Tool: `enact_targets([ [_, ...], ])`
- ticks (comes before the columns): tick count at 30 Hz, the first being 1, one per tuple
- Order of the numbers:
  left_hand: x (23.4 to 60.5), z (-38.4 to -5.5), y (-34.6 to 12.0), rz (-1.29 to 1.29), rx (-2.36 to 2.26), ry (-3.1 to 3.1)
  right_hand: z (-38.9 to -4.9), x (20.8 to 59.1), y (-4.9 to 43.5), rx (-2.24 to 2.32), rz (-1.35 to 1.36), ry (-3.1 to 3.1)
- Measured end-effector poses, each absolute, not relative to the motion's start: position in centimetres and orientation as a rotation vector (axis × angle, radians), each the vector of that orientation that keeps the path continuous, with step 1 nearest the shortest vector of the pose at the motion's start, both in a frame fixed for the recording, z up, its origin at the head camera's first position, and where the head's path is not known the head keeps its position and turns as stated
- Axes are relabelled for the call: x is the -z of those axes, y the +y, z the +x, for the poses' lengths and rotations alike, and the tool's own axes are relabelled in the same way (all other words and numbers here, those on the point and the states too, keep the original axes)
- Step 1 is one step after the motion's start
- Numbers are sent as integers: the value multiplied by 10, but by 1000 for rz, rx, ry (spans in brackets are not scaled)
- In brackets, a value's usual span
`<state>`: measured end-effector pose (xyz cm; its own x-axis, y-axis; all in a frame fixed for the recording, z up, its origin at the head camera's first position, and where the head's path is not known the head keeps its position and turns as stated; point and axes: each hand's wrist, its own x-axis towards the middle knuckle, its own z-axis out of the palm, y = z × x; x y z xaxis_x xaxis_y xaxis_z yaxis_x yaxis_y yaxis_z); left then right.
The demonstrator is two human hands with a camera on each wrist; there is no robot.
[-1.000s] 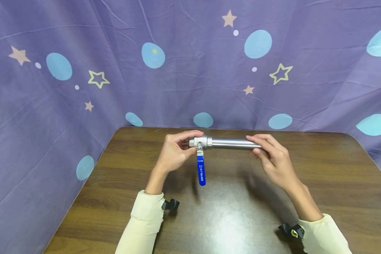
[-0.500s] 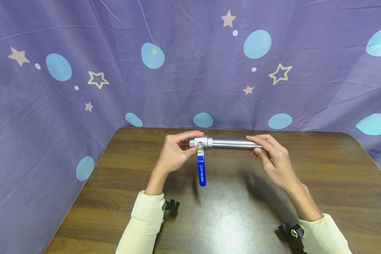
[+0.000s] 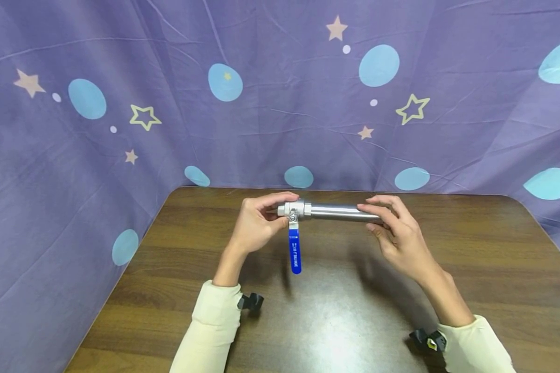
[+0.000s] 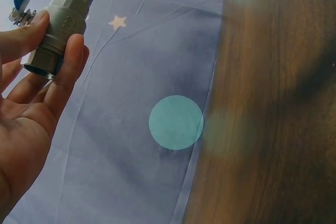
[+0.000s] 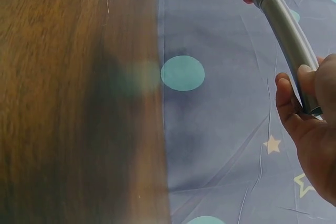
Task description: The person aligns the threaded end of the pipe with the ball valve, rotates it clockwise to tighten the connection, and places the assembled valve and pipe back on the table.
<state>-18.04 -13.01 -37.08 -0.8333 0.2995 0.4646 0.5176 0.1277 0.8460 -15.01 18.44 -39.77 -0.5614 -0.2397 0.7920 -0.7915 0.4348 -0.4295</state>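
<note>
A steel ball valve (image 3: 297,208) with a blue lever handle (image 3: 295,251) is held above the table by my left hand (image 3: 256,223), thumb in front and fingers behind and on top. The lever points toward me. A straight, shiny metal pipe (image 3: 336,211) joins the valve's right side and lies level. My right hand (image 3: 403,238) holds the pipe's free end between thumb and fingers. From the right wrist, the pipe (image 5: 289,35) runs down to the right hand (image 5: 315,135). The left wrist view shows the open end of the valve (image 4: 60,35) near the left palm.
Below the hands is a brown wood-grain table (image 3: 326,300) with a bright reflection at its near middle. A purple curtain (image 3: 270,134) with stars and blue ovals hangs behind and to the left. Black wrist devices (image 3: 251,302) sit at both sleeves.
My right hand's fingers have spread and shifted slightly left along the pipe, and its thumb has moved a little. The blue lever has tilted very slightly. My left hand has stayed in place.
</note>
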Motion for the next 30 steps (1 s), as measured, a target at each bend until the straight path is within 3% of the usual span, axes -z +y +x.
enact_targets([
  [30, 368, -178, -130, -862, 1777, -2185, -148, 403, 187, -1302, 771, -2140],
])
